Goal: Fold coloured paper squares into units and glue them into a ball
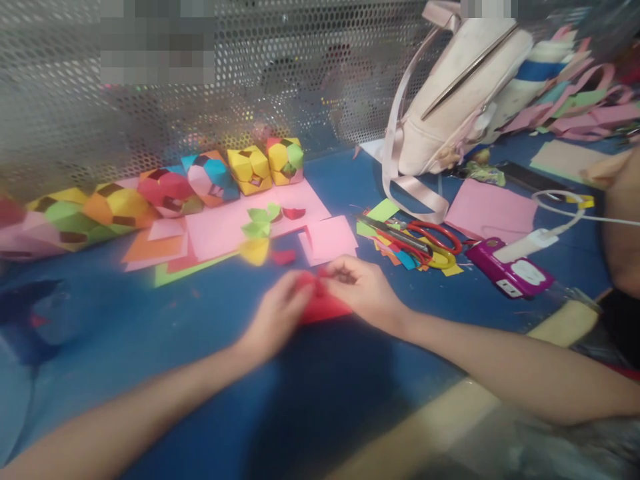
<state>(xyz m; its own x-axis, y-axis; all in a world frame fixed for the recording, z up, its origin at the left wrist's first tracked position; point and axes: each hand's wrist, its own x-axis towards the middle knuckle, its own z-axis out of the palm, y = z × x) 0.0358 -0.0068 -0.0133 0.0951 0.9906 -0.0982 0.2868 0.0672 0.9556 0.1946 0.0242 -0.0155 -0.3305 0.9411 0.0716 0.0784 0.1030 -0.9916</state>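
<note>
Both hands meet over a piece of red paper [325, 309] at the middle of the blue table. My left hand [281, 310] grips its left side, the fingers bent and a little blurred. On the other side, my right hand [367, 293] pinches the paper's upper right part between thumb and fingers. The paper looks folded, though the fingers hide its upper part. Just beyond the hands lie a small red paper piece [284, 257], a yellow folded piece [255, 251], green folded pieces [257, 223] and a folded pink paper [331, 238].
Colourful folded-paper shapes [167, 191] line the mesh panel [310, 80]. Scissors [435, 240] lie on paper scraps, near a purple power adapter [510, 267] with a white cable. A pale backpack [457, 93] stands behind. A blue glue gun [33, 320] sits left; another person's arm [620, 220] is at right.
</note>
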